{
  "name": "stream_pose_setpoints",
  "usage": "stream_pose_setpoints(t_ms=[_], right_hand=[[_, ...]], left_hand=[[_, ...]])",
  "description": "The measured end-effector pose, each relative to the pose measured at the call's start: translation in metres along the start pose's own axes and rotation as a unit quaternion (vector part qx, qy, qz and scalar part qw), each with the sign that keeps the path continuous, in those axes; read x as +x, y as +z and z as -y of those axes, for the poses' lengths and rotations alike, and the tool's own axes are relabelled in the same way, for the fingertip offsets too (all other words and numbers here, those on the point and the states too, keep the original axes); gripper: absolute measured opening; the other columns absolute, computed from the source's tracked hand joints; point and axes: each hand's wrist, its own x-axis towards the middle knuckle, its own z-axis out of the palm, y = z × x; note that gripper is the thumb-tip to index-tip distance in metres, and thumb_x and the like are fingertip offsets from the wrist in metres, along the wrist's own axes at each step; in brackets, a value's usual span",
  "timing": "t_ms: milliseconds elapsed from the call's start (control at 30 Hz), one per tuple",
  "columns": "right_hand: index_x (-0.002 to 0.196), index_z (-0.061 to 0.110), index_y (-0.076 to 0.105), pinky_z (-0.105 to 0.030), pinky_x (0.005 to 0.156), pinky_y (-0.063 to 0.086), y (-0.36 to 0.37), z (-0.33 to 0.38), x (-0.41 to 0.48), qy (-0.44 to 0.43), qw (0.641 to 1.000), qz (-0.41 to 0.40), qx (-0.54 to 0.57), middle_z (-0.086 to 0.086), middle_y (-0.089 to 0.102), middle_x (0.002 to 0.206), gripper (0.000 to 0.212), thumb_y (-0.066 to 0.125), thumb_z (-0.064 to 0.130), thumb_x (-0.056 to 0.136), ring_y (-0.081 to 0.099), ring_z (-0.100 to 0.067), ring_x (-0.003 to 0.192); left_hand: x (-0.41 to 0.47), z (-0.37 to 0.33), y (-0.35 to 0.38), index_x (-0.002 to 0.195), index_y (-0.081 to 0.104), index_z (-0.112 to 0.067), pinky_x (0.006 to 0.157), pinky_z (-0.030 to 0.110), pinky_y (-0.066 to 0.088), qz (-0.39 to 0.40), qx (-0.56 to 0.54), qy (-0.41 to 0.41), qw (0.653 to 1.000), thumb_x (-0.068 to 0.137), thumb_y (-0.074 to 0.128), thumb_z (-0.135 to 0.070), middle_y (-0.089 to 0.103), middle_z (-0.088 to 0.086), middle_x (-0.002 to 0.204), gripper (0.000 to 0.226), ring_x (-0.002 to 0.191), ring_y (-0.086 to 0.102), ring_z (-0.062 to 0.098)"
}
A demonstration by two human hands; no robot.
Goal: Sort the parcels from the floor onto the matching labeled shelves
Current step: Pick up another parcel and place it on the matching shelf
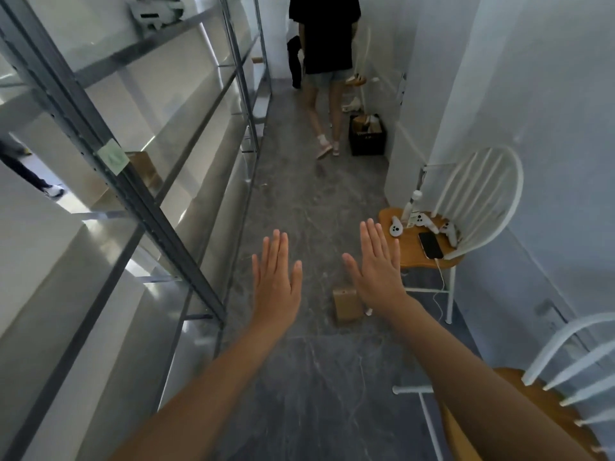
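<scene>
Both my hands are out in front of me, palms down and fingers flat: my left hand [277, 287] and my right hand [377, 271] are fully spread and neither grip has hold of anything. The one parcel [346, 304] I can confirm on the floor [299, 201] lies just below and beside my right palm, its right edge partly hidden by my wrist. It is a small, plain brown cardboard box, closed, lying flat, with what looks like a strip of tape at its top end; I cannot make out any label on it from here. Judgement: the step in hand is the pickup. To do it well I should lower myself, bring both hands down either side of the box, and close on its long sides so that it lifts level, then turn it to read its marking before choosing a shelf. The metal shelving [159, 207] runs along my left, with a green tag [113, 157] on its upright; the writing on it is too blurred to read. A further brown box [143, 171] already sits on a shelf behind that tag. A chair [466, 221] carrying a phone and controllers stands close on my right, so I should keep my elbow in when I rise. Another person [324, 61] stands further down the aisle, well apart from me.
</scene>
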Motion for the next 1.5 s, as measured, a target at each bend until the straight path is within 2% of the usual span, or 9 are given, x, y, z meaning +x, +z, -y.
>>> stream_pose_setpoints(t_ms=[167, 400, 700, 867, 1000, 1267, 1500], right_hand=[[0.162, 0.017, -0.006, -0.046, 0.124, -0.015, 0.007, -0.024, 0.022, 0.032, 0.999, 0.028, 0.015, 0.002, -0.013, 0.171, 0.072, 0.024, 0.052, 0.106, -0.017, -0.013, 0.156], [0.163, 0.017, -0.001, -0.043, 0.122, -0.017, 0.029, -0.058, 0.075, 0.047, 0.998, 0.048, 0.009, 0.001, -0.008, 0.172, 0.071, 0.026, 0.050, 0.107, -0.014, -0.013, 0.157], [0.163, 0.017, -0.001, -0.049, 0.126, -0.010, 0.069, -0.060, 0.205, 0.043, 0.993, 0.106, -0.001, 0.001, -0.007, 0.172, 0.070, 0.025, 0.050, 0.107, -0.013, -0.014, 0.157], [0.163, 0.016, -0.001, -0.048, 0.124, -0.013, 0.088, -0.064, 0.270, 0.038, 0.991, 0.131, -0.016, 0.001, -0.008, 0.172, 0.070, 0.026, 0.049, 0.107, -0.013, -0.013, 0.157], [0.163, 0.016, 0.000, -0.044, 0.122, -0.016, 0.105, -0.076, 0.308, 0.048, 0.990, 0.132, -0.021, 0.001, -0.007, 0.172, 0.069, 0.027, 0.048, 0.108, -0.012, -0.014, 0.157], [0.163, 0.014, 0.005, -0.048, 0.126, -0.009, 0.157, -0.116, 0.326, 0.081, 0.977, 0.197, -0.011, -0.002, -0.002, 0.172, 0.070, 0.030, 0.047, 0.107, -0.008, -0.016, 0.158], [0.162, 0.015, 0.009, -0.048, 0.126, -0.005, 0.241, -0.192, 0.339, 0.103, 0.954, 0.283, 0.000, -0.001, 0.002, 0.172, 0.072, 0.038, 0.048, 0.105, -0.004, -0.017, 0.158]], left_hand=[[0.023, 0.004, 0.038, 0.161, 0.017, -0.013, 0.127, 0.045, 0.000, 0.022, -0.005, 0.000, 1.000, 0.102, 0.019, -0.045, 0.010, 0.002, 0.170, 0.067, 0.157, 0.001, 0.017], [0.068, 0.011, 0.093, 0.161, 0.016, -0.012, 0.125, 0.040, -0.007, 0.063, -0.027, -0.008, 0.998, 0.101, 0.016, -0.045, 0.009, 0.003, 0.170, 0.069, 0.157, 0.001, 0.018], [0.169, 0.067, 0.140, 0.161, 0.012, -0.013, 0.126, 0.043, -0.006, 0.089, -0.036, -0.085, 0.992, 0.098, 0.011, -0.050, 0.005, 0.003, 0.170, 0.073, 0.157, -0.002, 0.018], [0.240, 0.093, 0.164, 0.161, 0.015, -0.011, 0.127, 0.047, -0.001, 0.087, -0.036, -0.100, 0.991, 0.106, 0.026, -0.035, 0.009, 0.005, 0.170, 0.061, 0.158, 0.003, 0.021], [0.281, 0.111, 0.193, 0.161, 0.014, -0.011, 0.127, 0.047, -0.003, 0.106, -0.033, -0.104, 0.988, 0.109, 0.030, -0.029, 0.008, 0.005, 0.170, 0.057, 0.158, 0.002, 0.021], [0.285, 0.126, 0.261, 0.161, 0.013, -0.011, 0.124, 0.042, -0.007, 0.191, -0.020, -0.121, 0.974, 0.109, 0.027, -0.032, 0.007, 0.005, 0.170, 0.058, 0.158, 0.001, 0.021], [0.286, 0.168, 0.353, 0.161, 0.013, -0.011, 0.126, 0.044, -0.001, 0.245, 0.023, -0.165, 0.955, 0.109, 0.026, -0.032, 0.008, 0.005, 0.171, 0.058, 0.158, 0.003, 0.022]])
